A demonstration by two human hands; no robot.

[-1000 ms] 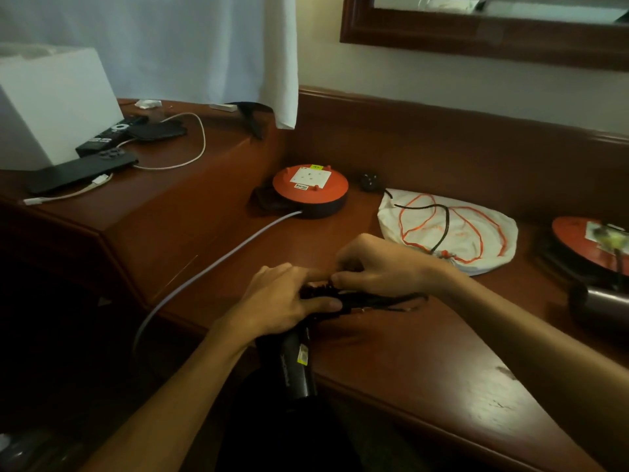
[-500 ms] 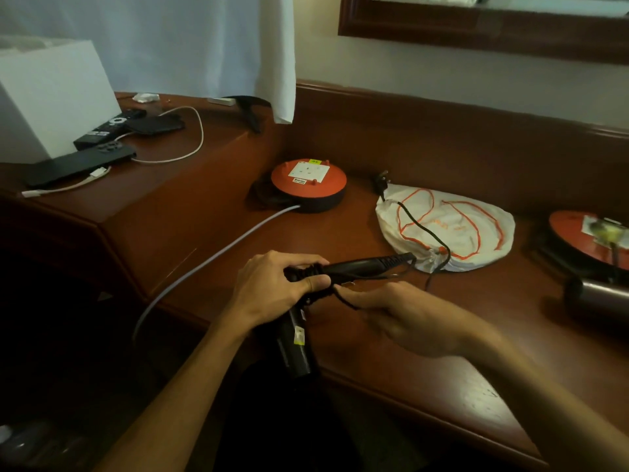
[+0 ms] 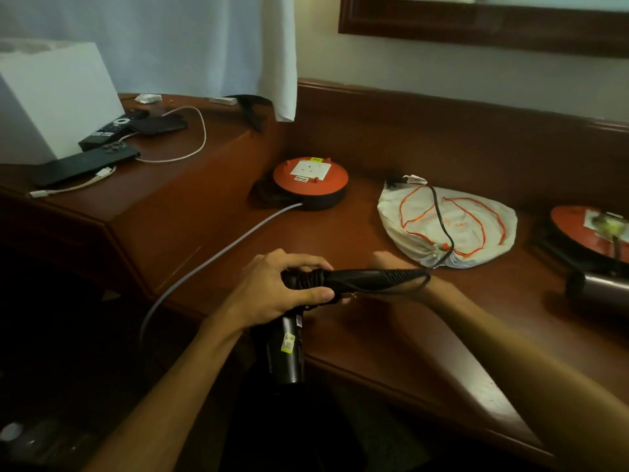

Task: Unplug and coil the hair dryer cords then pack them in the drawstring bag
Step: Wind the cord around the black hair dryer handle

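My left hand (image 3: 282, 291) grips a black hair dryer (image 3: 287, 349) where handle meets body; its barrel hangs down past the desk edge. The handle (image 3: 367, 279) points right with black cord wound near my fingers. My right hand (image 3: 391, 264) is mostly hidden behind the handle, and its grip on the cord is hard to see. The cord (image 3: 442, 226) runs up over a white drawstring bag (image 3: 476, 233) with orange string, to a plug (image 3: 396, 178) lying beyond the bag. A second hair dryer (image 3: 599, 291) lies at the far right.
An orange extension reel (image 3: 311, 180) with a grey cable (image 3: 211, 257) sits mid-desk. Another orange reel (image 3: 589, 229) is at the right. On the raised left shelf lie remotes (image 3: 112, 129), a phone (image 3: 88, 163), a white cable and a white box (image 3: 51, 100).
My right hand went from above the handle, round under it, to behind it, carrying the cord around. The handle now points right and the plug has slid closer to the bag.
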